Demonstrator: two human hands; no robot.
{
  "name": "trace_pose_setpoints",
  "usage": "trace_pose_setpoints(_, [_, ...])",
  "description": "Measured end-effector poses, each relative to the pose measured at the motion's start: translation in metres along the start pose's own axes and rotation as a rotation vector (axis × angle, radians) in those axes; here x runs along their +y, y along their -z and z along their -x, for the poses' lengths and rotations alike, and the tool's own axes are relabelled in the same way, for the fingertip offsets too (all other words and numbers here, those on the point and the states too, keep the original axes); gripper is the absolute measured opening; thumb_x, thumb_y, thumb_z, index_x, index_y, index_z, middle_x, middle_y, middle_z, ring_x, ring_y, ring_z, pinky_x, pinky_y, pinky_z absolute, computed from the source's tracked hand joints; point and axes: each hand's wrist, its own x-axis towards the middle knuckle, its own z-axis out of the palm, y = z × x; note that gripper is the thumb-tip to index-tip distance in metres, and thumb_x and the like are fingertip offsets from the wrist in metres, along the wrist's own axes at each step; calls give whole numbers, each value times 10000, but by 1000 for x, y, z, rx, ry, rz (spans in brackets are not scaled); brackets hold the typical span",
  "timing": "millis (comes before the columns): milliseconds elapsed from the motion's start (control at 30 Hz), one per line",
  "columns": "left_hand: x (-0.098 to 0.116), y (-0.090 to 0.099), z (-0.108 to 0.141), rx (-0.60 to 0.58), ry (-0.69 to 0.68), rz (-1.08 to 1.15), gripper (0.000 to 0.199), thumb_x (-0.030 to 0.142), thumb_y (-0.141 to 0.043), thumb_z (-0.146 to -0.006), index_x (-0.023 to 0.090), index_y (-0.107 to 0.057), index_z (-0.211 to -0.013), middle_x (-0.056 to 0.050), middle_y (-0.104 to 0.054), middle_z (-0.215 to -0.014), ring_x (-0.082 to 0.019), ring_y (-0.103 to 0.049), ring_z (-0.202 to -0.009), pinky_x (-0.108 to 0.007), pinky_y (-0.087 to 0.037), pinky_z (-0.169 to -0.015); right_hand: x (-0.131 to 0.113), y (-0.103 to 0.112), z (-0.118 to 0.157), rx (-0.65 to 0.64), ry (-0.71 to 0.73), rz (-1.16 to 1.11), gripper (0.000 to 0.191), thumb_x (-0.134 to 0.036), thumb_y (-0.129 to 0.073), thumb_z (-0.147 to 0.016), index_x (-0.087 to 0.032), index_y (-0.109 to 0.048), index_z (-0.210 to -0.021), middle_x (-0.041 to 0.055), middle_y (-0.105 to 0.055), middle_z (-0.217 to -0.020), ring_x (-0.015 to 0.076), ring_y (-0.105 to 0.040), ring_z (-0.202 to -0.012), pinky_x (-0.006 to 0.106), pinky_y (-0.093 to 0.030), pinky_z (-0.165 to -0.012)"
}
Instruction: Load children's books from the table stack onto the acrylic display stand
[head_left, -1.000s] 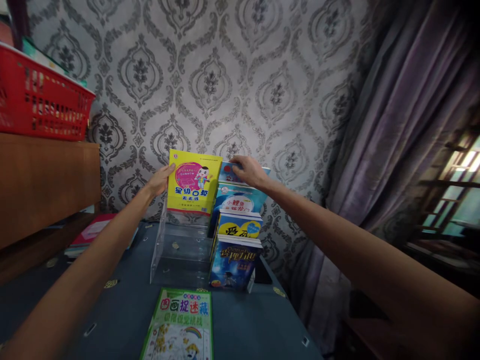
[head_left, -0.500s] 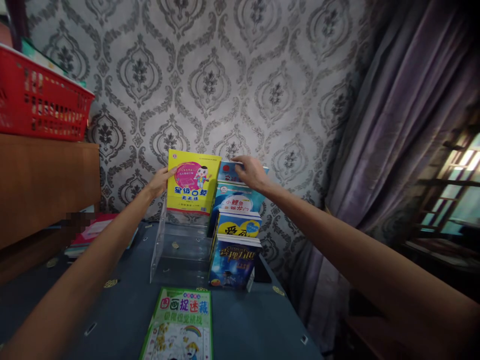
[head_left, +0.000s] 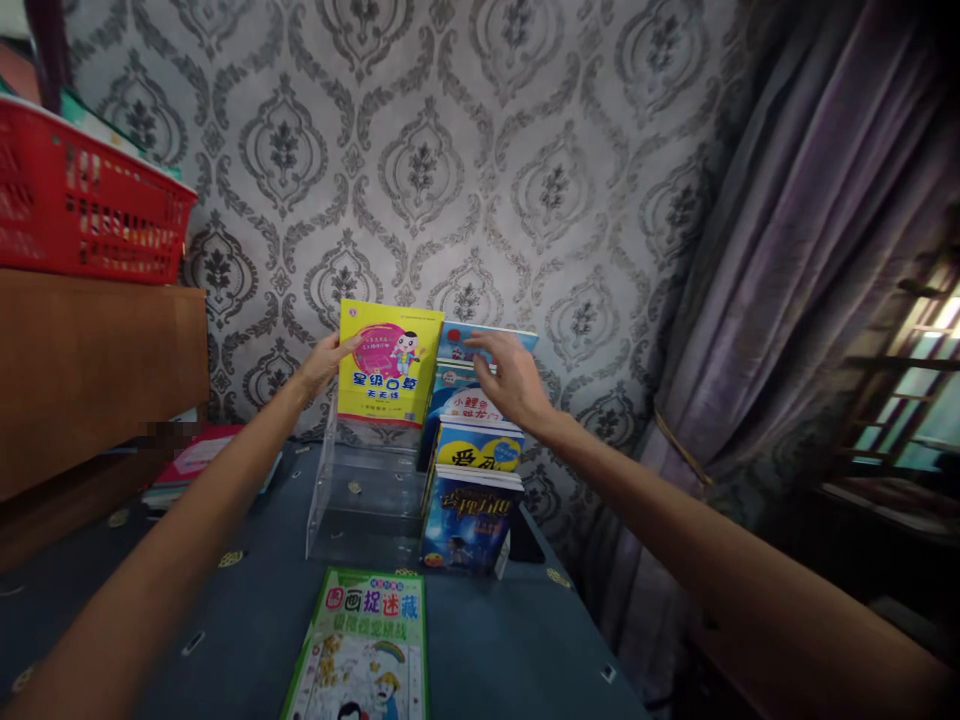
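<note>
A yellow workbook (head_left: 386,360) stands upright on the back tier of a clear acrylic stepped rack (head_left: 364,545). My left hand (head_left: 324,365) grips its left edge, thumb across the front cover. To its right, my right hand (head_left: 517,378) hovers in front of a light-blue book (head_left: 491,338), fingers loosely bent and apart, with nothing visible between them. Below it, on the rack's right side, stand a blue book with a white oval (head_left: 469,395), a blue-and-yellow book (head_left: 476,450) and a dark-blue book (head_left: 465,525). Part of the back books is hidden by my right hand.
A green-bordered picture book (head_left: 364,640) lies flat on the blue-grey tablecloth (head_left: 510,650) at the front. On the left, a red basket (head_left: 124,205) sits on a wooden cabinet (head_left: 97,370), beside stacked books (head_left: 191,460). A purple curtain (head_left: 765,330) hangs at the right.
My right hand has come down and toward me from the light-blue book's top edge, uncovering that edge. My left hand stays on the yellow workbook. The view has shifted slightly.
</note>
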Motion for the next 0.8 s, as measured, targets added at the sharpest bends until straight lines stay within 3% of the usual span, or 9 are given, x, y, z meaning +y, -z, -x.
trace_pose_setpoints(100, [-5, 8, 20, 327, -144, -188, 416, 424, -736, -763, 177, -602, -1069, -78, -688, -1024, -223, -651, -981, -362, -539, -887, -48, 3, 53, -66, 136, -182, 273, -144, -456, -931, -192, -656, -1110, 129, -701, -1183, 257, -625, -1152, 466, -503, -1000])
trace_pose_setpoints(167, [-17, 15, 52, 551, -255, -364, 331, 421, -656, -807, 191, -579, -1032, -78, -652, -1053, -228, -617, -1063, -385, -484, -995, -84, 3, 105, -184, 178, -331, 323, -104, -445, -929, -208, -631, -1171, 110, -700, -1195, 216, -631, -1161, 405, -531, -981])
trace_pose_setpoints(200, [-26, 19, 74, 588, -275, -453, 299, 426, -607, -829, 195, -571, -1015, -84, -640, -1059, -239, -608, -1079, -405, -468, -1018, -100, 2, 134, -263, 168, -375, 343, -92, -442, -923, -213, -630, -1184, 105, -702, -1203, 206, -638, -1158, 384, -541, -969])
trace_pose_setpoints(300, [-65, 26, 162, 462, -236, -715, 343, 444, -519, -866, 208, -552, -1113, -117, -610, -1163, -284, -571, -1179, -458, -454, -1044, -136, -9, 218, -555, -83, -367, 341, -175, -482, -949, -238, -640, -1245, 117, -666, -1312, 240, -621, -1223, 428, -509, -1038])
trace_pose_setpoints(367, [-92, 26, 224, 273, -140, -895, 399, 464, -490, -891, 216, -548, -1199, -138, -583, -1278, -299, -515, -1294, -478, -383, -1128, -147, -22, 261, -715, -310, -319, 430, -343, -539, -963, -253, -578, -1382, 151, -541, -1473, 307, -515, -1361, 493, -470, -1087])
trace_pose_setpoints(500, [-126, 18, 314, -61, 269, -1144, 643, 540, -496, -863, 149, -511, -1374, -216, -414, -1548, -367, -289, -1496, -547, -264, -1198, -155, -55, 311, -905, -475, -362, 609, -429, -568, -941, -261, -449, -1514, 151, -302, -1613, 374, -329, -1469, 574, -356, -1160])
trace_pose_setpoints(567, [-129, 10, 336, -207, 437, -1186, 726, 562, -495, -864, 118, -475, -1438, -241, -384, -1570, -385, -237, -1514, -577, -208, -1208, -161, -68, 324, -918, -466, -360, 626, -425, -563, -940, -240, -437, -1525, 151, -275, -1612, 397, -248, -1489, 605, -283, -1188])
trace_pose_setpoints(633, [-125, 1, 347, -286, 488, -1180, 755, 562, -473, -883, 106, -435, -1483, -240, -335, -1594, -373, -198, -1525, -570, -173, -1220, -169, -77, 332, -888, -466, -354, 610, -420, -516, -966, -227, -418, -1537, 138, -248, -1616, 394, -199, -1497, 604, -261, -1199])
trace_pose_setpoints(800, [-116, -18, 359, -247, 478, -1024, 786, 563, -475, -885, 102, -383, -1516, -222, -284, -1622, -349, -164, -1537, -520, -172, -1237, -183, -78, 336, -786, -493, -349, 610, -479, -496, -978, -248, -416, -1537, 96, -239, -1620, 380, -184, -1498, 599, -285, -1199])
